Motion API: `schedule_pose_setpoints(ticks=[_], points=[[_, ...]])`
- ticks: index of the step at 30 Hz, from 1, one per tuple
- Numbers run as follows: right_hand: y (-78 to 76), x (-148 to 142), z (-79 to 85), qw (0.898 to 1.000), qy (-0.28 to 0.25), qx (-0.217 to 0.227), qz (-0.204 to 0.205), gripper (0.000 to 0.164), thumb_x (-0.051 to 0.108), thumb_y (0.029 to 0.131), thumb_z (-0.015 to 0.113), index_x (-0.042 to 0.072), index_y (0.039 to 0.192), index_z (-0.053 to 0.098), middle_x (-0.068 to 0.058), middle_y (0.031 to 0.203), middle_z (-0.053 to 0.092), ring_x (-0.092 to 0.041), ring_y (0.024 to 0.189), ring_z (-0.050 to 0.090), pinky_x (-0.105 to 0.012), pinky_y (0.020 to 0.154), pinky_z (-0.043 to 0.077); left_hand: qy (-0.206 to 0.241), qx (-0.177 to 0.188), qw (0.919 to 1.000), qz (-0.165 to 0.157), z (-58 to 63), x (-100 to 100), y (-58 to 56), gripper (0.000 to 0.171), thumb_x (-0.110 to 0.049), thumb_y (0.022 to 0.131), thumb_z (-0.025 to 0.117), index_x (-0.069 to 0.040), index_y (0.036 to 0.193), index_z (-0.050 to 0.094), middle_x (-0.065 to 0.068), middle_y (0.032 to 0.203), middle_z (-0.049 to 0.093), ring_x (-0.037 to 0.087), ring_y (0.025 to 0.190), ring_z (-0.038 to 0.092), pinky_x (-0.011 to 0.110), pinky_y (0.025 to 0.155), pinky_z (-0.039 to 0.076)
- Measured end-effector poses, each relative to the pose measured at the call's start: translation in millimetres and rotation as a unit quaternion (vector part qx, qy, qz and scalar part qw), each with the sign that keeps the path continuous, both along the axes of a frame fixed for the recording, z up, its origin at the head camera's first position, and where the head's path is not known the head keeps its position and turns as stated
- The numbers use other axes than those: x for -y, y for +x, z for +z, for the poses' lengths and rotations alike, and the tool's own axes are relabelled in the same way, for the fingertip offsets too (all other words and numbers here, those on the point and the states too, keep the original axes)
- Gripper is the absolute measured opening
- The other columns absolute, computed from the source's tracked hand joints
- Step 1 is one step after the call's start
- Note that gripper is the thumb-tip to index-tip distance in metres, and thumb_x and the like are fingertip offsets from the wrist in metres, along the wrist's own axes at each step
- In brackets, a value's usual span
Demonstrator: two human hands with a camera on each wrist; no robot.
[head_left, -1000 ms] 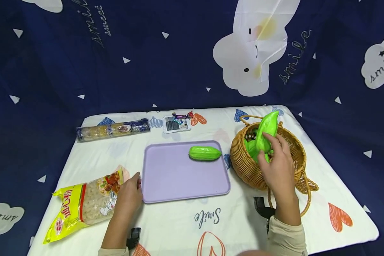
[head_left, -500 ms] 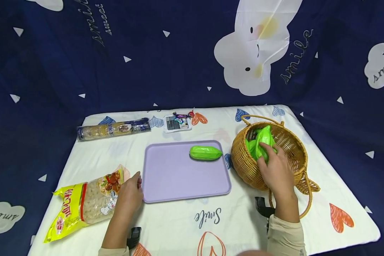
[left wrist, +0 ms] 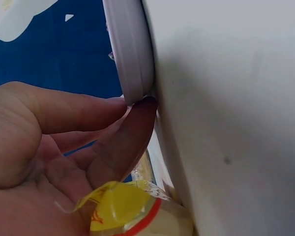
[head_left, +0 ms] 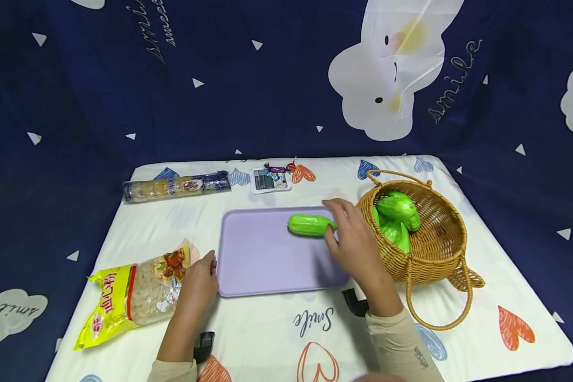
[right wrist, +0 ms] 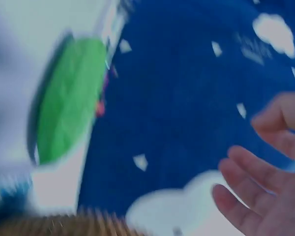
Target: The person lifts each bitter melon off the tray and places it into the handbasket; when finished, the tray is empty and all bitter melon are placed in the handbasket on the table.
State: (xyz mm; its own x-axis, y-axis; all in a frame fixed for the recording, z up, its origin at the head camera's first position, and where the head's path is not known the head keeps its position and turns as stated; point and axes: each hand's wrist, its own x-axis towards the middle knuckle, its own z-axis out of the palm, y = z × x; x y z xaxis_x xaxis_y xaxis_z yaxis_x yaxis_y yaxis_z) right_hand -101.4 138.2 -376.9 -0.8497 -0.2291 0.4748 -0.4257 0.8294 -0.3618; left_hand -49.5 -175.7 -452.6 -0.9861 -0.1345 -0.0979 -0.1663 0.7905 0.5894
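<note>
A light purple tray (head_left: 262,265) lies mid-table. At its left rim my left hand (head_left: 199,284) pinches the edge between thumb and fingertips, the purple rim (left wrist: 132,64) meeting them in the left wrist view. On the tray's far right part lies a long, bright green ridged vegetable (head_left: 310,225). My right hand (head_left: 355,246) hovers over the tray's right side with spread fingers, overlapping the vegetable's tip in the head view. In the right wrist view this hand (right wrist: 265,182) holds nothing. Several similar green vegetables (head_left: 397,215) sit in a round wicker basket (head_left: 439,270) to the right.
A yellow bag of food (head_left: 143,289) lies beside my left forearm. Toward the back lie a long clear-and-blue packet (head_left: 176,185) and a small white packet (head_left: 269,183) with wrapped candies (head_left: 278,168) on it. The basket's handle (head_left: 439,326) hangs down in front.
My right hand lowered a green vegetable into the basket, let it go, and moved left over the tray. My left hand stays at the tray's rim. The head view has shifted slightly.
</note>
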Motion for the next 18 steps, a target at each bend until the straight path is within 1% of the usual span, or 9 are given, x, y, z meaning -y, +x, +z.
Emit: schedule_pose_setpoints(ticks=[1, 3, 6, 8, 13, 16, 18], points=[[-5.7, 7.6, -3.6, 0.999, 0.027, 0.019, 0.017, 0.049, 0.011, 0.087, 0.060, 0.011, 0.135, 0.052, -0.013, 0.133, 0.053, -0.034, 0.119, 0.052, -0.051, 0.091, 0.048, -0.001, -0.002, 1.0000, -0.001, 0.1, 0.0, -0.5, 0.049, 0.009, 0.086, 0.051, 0.012, 0.135, 0.048, 0.017, 0.101, 0.066, 0.029, 0.086, 0.059, 0.045, 0.078, 0.047], [-17.8, 18.8, -12.4, 0.995, 0.078, 0.058, 0.036, 0.054, 0.013, 0.087, 0.062, 0.014, 0.139, 0.048, -0.015, 0.136, 0.050, -0.035, 0.122, 0.051, -0.051, 0.094, 0.047, -0.002, -0.005, 1.0000, -0.001, -0.2, 0.1, -0.8, 0.049, 0.009, 0.085, 0.051, 0.012, 0.134, 0.049, 0.016, 0.100, 0.066, 0.029, 0.085, 0.059, 0.046, 0.078, 0.047], [-33.8, 26.7, -26.6, 0.984, 0.136, 0.111, 0.038, 0.061, 0.015, 0.086, 0.063, 0.014, 0.144, 0.042, -0.021, 0.140, 0.045, -0.040, 0.127, 0.046, -0.053, 0.097, 0.045, -0.006, -0.006, 1.0000, 0.000, -0.9, 0.2, 0.1, 0.048, 0.009, 0.086, 0.052, 0.012, 0.133, 0.050, 0.016, 0.098, 0.066, 0.029, 0.084, 0.059, 0.046, 0.077, 0.048], [-41.7, 28.3, -33.8, 0.977, 0.160, 0.139, 0.032, 0.065, 0.014, 0.085, 0.063, 0.013, 0.146, 0.040, -0.025, 0.141, 0.042, -0.042, 0.129, 0.043, -0.053, 0.100, 0.043, -0.009, -0.006, 0.9999, 0.001, -1.6, 0.4, 0.8, 0.048, 0.009, 0.085, 0.052, 0.012, 0.133, 0.050, 0.015, 0.096, 0.066, 0.028, 0.083, 0.059, 0.046, 0.077, 0.048], [-51.0, 27.2, -44.1, 0.959, 0.202, 0.198, 0.013, 0.067, 0.017, 0.087, 0.062, 0.012, 0.148, 0.036, -0.026, 0.139, 0.044, -0.042, 0.129, 0.043, -0.053, 0.102, 0.040, -0.007, -0.008, 0.9999, 0.000, -2.2, 0.9, 1.6, 0.048, 0.010, 0.085, 0.051, 0.012, 0.133, 0.050, 0.015, 0.097, 0.066, 0.027, 0.083, 0.060, 0.045, 0.076, 0.048], [-53.1, 26.1, -48.0, 0.950, 0.224, 0.217, 0.008, 0.067, 0.019, 0.087, 0.064, 0.013, 0.148, 0.036, -0.025, 0.134, 0.050, -0.041, 0.124, 0.048, -0.052, 0.096, 0.044, -0.005, -0.012, 0.9999, 0.000, -1.4, 0.9, 1.6, 0.048, 0.010, 0.085, 0.051, 0.012, 0.133, 0.050, 0.015, 0.097, 0.066, 0.027, 0.083, 0.060, 0.045, 0.076, 0.049], [-54.1, 26.0, -50.1, 0.946, 0.233, 0.223, 0.005, 0.066, 0.019, 0.088, 0.065, 0.013, 0.148, 0.037, -0.024, 0.130, 0.053, -0.040, 0.120, 0.051, -0.051, 0.092, 0.046, -0.004, -0.013, 0.9999, 0.001, -0.5, 0.9, 1.3, 0.048, 0.009, 0.085, 0.051, 0.012, 0.133, 0.050, 0.015, 0.097, 0.066, 0.028, 0.083, 0.060, 0.045, 0.077, 0.049]])
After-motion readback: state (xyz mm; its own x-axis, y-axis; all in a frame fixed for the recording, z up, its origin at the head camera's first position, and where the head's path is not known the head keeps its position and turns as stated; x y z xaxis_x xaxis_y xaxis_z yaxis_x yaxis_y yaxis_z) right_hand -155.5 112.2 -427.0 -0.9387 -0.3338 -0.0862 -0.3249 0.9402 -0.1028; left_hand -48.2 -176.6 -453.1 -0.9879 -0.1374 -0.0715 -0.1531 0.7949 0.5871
